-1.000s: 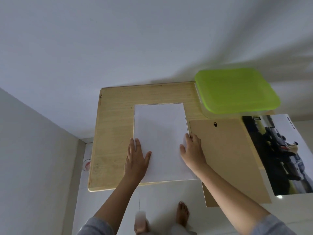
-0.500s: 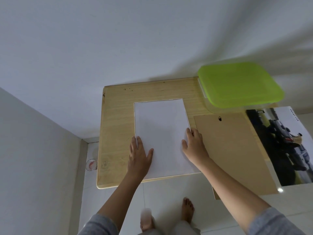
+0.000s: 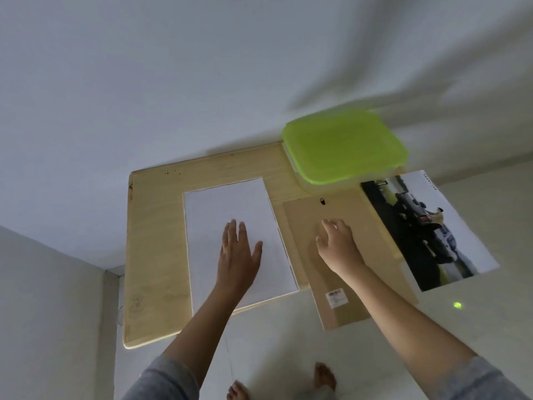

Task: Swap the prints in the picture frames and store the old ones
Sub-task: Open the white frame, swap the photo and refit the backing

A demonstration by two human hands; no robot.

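A white sheet (image 3: 230, 206), lying in what looks like a face-down picture frame, rests on the small wooden table (image 3: 155, 249). My left hand (image 3: 239, 252) lies flat on the sheet, fingers spread. To its right a brown backing board (image 3: 369, 278) with a small black hanger overhangs the table's front edge. My right hand (image 3: 339, 243) hovers open over or lightly on this board, holding nothing. A car print (image 3: 432, 229) lies at the far right, partly off the table.
A clear storage box with a lime-green lid (image 3: 343, 145) stands at the table's back right corner. White walls rise behind and to the left. My bare feet (image 3: 324, 376) stand on the pale floor below the table's front edge.
My right hand left the white sheet's right edge and moved right over the brown backing board. My left hand slid from the sheet's left edge toward its middle. The camera view shifted.
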